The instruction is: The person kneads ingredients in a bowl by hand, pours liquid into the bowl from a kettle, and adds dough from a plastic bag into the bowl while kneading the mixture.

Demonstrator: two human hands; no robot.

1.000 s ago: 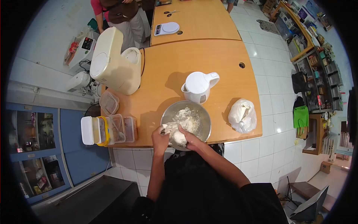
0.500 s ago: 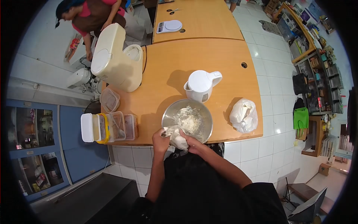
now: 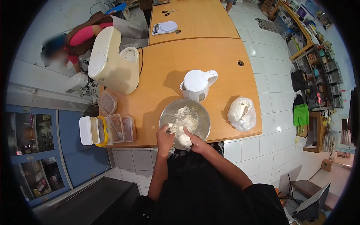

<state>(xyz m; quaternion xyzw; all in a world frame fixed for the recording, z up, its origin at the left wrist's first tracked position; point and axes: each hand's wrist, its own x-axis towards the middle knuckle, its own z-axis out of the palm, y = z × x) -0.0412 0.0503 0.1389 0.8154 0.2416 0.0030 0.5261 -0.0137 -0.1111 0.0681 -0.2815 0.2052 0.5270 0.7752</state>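
At the table's near edge stands a steel mixing bowl [image 3: 205,114] with a loose heap of pale flour [image 3: 186,116] inside. Over its near rim, a thin plastic bag of flour [image 3: 184,140] bulges at the bottom. My left hand [image 3: 164,138] is closed on the bag's left side, by its mouth. On the other side my right hand [image 3: 196,143] grips the bag, thumb pointing toward the bowl. The bag's mouth is tilted toward the bowl. Just behind the bowl stands a white electric kettle [image 3: 196,86].
Right of the bowl sits a knotted white plastic bag [image 3: 242,114]. Plastic containers [image 3: 108,129] line the left edge, with a cream stand mixer [image 3: 112,63] behind. Farther back lie a scale [image 3: 165,27] and scissors [image 3: 170,12]. Another person [image 3: 84,35] bends beyond the mixer.
The bag has tipped further over the bowl, and its mouth has moved toward the flour. The other person has bent lower. The whole view has shifted slightly.
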